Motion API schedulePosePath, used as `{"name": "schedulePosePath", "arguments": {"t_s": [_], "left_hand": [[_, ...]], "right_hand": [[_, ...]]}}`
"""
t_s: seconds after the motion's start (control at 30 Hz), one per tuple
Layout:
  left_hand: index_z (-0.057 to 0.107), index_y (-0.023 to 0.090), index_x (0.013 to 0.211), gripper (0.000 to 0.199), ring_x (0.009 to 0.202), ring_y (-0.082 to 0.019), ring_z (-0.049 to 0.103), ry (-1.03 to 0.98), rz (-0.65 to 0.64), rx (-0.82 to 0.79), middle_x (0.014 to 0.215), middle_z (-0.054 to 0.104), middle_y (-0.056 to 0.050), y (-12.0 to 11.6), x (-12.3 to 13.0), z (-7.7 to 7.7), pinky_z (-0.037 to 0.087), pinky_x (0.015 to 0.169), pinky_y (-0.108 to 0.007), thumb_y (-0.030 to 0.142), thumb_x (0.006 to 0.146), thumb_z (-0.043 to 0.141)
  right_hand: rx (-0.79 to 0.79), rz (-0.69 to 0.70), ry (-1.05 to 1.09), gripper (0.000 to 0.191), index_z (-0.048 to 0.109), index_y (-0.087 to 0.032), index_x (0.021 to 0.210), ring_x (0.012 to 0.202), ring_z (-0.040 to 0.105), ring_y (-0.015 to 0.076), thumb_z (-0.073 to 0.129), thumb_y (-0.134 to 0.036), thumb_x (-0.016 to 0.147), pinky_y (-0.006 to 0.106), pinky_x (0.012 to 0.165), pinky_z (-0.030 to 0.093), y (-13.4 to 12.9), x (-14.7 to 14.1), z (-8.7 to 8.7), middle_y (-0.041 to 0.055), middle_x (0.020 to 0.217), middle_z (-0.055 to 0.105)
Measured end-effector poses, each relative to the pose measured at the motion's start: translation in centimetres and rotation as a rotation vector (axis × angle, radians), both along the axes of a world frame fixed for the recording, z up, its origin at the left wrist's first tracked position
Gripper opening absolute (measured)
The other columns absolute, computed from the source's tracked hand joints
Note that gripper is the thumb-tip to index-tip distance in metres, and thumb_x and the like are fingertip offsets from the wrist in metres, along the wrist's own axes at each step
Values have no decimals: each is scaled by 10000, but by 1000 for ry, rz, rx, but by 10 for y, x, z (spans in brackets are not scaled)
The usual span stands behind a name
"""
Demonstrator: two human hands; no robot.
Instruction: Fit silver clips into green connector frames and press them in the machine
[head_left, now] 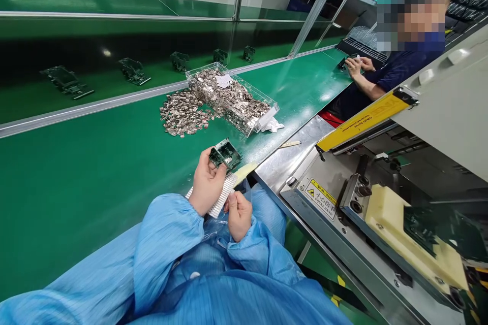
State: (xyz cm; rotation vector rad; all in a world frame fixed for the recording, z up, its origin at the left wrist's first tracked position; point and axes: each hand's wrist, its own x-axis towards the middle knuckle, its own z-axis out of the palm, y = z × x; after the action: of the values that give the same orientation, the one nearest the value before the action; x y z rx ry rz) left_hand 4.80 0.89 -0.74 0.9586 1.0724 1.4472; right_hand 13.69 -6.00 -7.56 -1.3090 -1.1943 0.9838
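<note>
My left hand grips a dark green plastic part with an open, box-like frame, held above the near edge of the green bench. Just below it lies a white sheet with rows of small pieces, partly covered by my left hand. My right hand is closed in a pinch at the sheet's lower right side; what its fingertips hold, if anything, is too small to make out. A pale yellow strip sticks out to the right of the sheet.
A clear bin heaped with small metal pieces stands beyond my hands, a loose pile to its left. Green parts line the conveyor. At right are a machine and a person handling a dark part.
</note>
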Motion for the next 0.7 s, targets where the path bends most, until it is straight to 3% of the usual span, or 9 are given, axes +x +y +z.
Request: {"name": "schedulePosePath", "arguments": {"t_s": [0.17,0.3,0.43,0.57,0.7], "left_hand": [[454,193,1131,436,933,-192,682,-3,-9,-3,980,685,-61,0,-1,-1,547,824,-318,250,750,657],[455,215,1080,403,826,-176,702,-68,-27,-22,893,692,-20,2,-5,2,574,738,-306,276,747,675],[435,236,994,428,791,-180,711,-153,-77,-80,870,692,9,-1,-19,9,596,705,-320,306,698,736],[444,222,986,445,778,-185,708,-114,-175,-103,872,689,-10,-15,-43,11,598,664,-298,347,700,761],[449,202,1112,446,828,-180,692,-47,-241,-65,946,676,-51,-31,-58,7,592,703,-295,360,780,702]], "right_hand": [[-18,103,-107,460,568,-199,636,513,529,138,421,-518,932,252,517,396,0,10,-11,1,556,568],[-115,169,-214,332,613,-216,549,411,495,129,665,-418,807,242,447,347,10,28,-21,-18,464,566],[-187,150,-292,354,566,-221,433,333,413,112,830,-328,644,244,405,268,13,44,-22,-40,352,475],[-201,173,-321,289,633,-215,515,378,488,136,761,-348,738,254,433,338,5,55,2,-17,414,547],[-83,208,-268,190,734,-215,826,588,616,171,593,-328,885,290,580,480,1,58,53,28,689,680]]}}
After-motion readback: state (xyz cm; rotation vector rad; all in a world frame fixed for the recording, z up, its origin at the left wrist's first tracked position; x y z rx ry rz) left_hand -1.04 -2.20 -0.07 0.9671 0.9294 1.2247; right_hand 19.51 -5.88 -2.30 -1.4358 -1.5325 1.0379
